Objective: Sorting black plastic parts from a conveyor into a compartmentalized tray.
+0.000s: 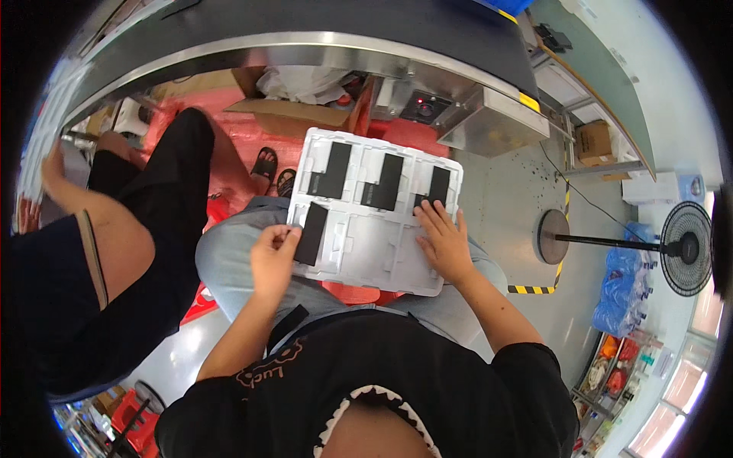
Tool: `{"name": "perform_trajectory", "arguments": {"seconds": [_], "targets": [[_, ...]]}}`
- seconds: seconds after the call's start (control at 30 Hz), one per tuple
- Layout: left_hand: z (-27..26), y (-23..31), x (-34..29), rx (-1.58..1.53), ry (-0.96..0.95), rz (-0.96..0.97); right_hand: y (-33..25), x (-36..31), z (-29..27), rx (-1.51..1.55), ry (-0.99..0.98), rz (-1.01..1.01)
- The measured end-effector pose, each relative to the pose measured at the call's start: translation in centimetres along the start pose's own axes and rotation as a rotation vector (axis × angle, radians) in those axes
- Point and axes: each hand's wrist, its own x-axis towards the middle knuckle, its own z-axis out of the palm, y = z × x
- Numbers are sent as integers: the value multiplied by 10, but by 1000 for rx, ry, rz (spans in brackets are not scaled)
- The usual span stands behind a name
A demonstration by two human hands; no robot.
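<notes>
A white moulded plastic tray (366, 244) with six compartments rests across my lap. Black flat L-shaped pieces lie in its far row: one at the left (331, 172), one in the middle (383, 183) and one at the right (438, 185). At the near left compartment, my left hand (276, 258) pinches the left edge of a black flat rectangular piece (311, 235), which sits tilted there. My right hand (445, 243) lies on the right side of the tray, fingers stretched out, its fingertips at the lower end of the far right piece.
Beyond the tray runs a dark conveyor belt (321, 17) with a metal edge; a metal box (496, 122) hangs beneath it. A cardboard box (298, 118) stands under it. At my left sits another person (84, 282). A standing fan (685, 248) is at the right.
</notes>
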Motion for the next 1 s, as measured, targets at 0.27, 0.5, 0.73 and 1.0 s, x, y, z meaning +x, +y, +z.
{"name": "perform_trajectory", "arguments": {"seconds": [0.27, 0.5, 0.73, 1.0], "targets": [[13, -36, -8, 530, 96, 431, -19, -6, 6, 80, 44, 125], [12, -31, -9, 419, 6, 401, -16, 15, -33, 215, 259, 119], [40, -12, -13, 723, 36, 437, -21, 132, -149, 172, 771, -26], [40, 23, 4, 960, -165, 207, 34, 238, -182, 106, 938, 272]]}}
